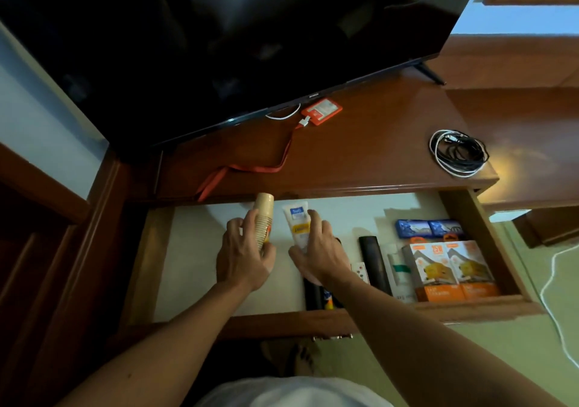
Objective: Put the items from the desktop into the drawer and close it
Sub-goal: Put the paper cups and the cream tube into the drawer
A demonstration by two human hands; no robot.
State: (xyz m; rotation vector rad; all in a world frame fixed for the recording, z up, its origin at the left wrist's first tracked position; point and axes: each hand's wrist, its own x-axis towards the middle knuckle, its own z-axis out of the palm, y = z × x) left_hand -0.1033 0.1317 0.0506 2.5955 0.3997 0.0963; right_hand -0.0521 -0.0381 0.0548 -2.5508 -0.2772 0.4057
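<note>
The left grip (pixel 247 251) is curling round a stack of tan paper cups (pixel 263 218), holding it just above the white floor of the open drawer (pixel 479 231), near the middle of the picture. The right grip (pixel 316 250) is pinching a white tube (pixel 298 223) with a blue and yellow label, at about three o'clock from the cups and just beside them.

Inside the drawer, at three o'clock from the right hand, a dark cylinder (pixel 374 264), a pale bottle (pixel 398 268) and two orange boxes (pixel 451 270) are lying side by side, with two blue packets (pixel 429 228) sitting at twelve o'clock from the boxes. More dark items are lying under the right wrist; what they are, I cannot tell.

On the counter (pixel 376 143), at twelve o'clock from the hands, an orange card holder (pixel 322 112) is lying with its lanyard (pixel 250 168) trailing over the front edge. A coil of black and white cables (pixel 457 152) is resting at two o'clock, well apart from it. A dark television (pixel 219 36) is standing behind.
</note>
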